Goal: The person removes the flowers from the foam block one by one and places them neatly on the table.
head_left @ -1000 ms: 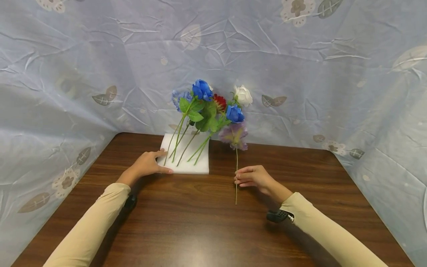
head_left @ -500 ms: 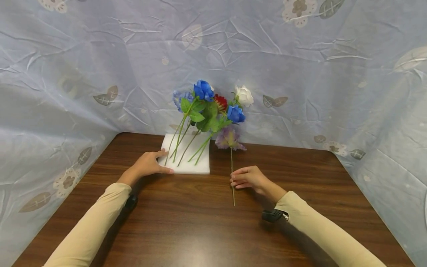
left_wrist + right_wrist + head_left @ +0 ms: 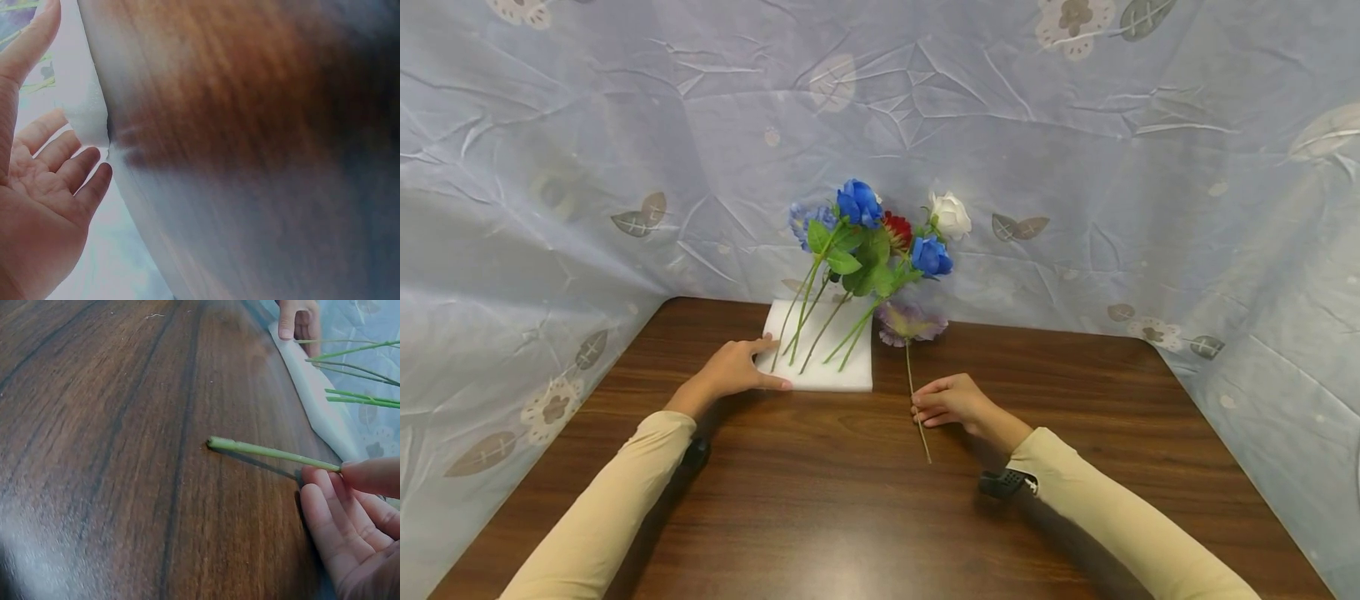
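My right hand [image 3: 947, 402] pinches the thin stem of a purple flower [image 3: 913, 323] between thumb and fingers. The bloom leans left beside the white foam block [image 3: 820, 380], and the cut stem end [image 3: 219, 444] points toward the person, close over the table. My left hand [image 3: 732, 367] rests against the foam's left side and front corner, thumb and fingers spread. Several stems stand in the foam, bearing a blue rose [image 3: 859, 202], a light blue flower [image 3: 808, 221], a red flower [image 3: 897, 231], a second blue rose [image 3: 931, 256] and a white rose [image 3: 951, 215].
The brown wooden table [image 3: 850, 500] extends around the foam on all sides. A pale blue patterned cloth [image 3: 700, 108] hangs behind the table and along both sides, close to the blooms.
My right hand has moved left with the purple flower, whose bloom has come lower and tilted left toward the foam block. The left hand has stayed at the foam.
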`<state>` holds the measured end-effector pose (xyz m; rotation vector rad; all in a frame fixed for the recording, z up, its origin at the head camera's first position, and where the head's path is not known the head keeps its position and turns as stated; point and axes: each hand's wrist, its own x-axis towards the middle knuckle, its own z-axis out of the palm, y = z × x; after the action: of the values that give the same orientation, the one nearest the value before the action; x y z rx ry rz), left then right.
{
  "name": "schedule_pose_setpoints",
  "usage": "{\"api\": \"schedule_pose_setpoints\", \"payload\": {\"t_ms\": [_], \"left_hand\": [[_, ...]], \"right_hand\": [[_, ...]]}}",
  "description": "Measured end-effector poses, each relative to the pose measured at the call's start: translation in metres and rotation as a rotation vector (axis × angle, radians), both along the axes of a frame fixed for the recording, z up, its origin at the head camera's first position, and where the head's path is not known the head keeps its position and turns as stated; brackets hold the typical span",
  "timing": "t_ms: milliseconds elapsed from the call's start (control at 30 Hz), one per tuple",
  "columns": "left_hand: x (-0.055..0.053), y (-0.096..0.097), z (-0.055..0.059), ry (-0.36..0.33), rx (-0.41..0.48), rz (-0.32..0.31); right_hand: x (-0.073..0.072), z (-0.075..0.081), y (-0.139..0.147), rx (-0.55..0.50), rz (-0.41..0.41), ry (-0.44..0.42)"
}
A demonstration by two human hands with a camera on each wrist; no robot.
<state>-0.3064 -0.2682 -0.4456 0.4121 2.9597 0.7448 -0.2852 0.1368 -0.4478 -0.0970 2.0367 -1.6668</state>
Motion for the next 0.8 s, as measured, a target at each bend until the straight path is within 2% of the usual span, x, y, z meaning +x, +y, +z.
{"api": "schedule_pose_setpoints", "payload": {"t_ms": [367, 800], "left_hand": [[0.0, 0.0, 0.0, 0.006, 0.001, -0.003], [0.0, -0.001, -0.001, 0.015, 0.004, -0.008]], "right_hand": [[0.002, 0.0, -0.011, -0.005, -0.059, -0.003], [0.002, 0.005, -0.018, 0.096, -0.089, 0.028]]}}
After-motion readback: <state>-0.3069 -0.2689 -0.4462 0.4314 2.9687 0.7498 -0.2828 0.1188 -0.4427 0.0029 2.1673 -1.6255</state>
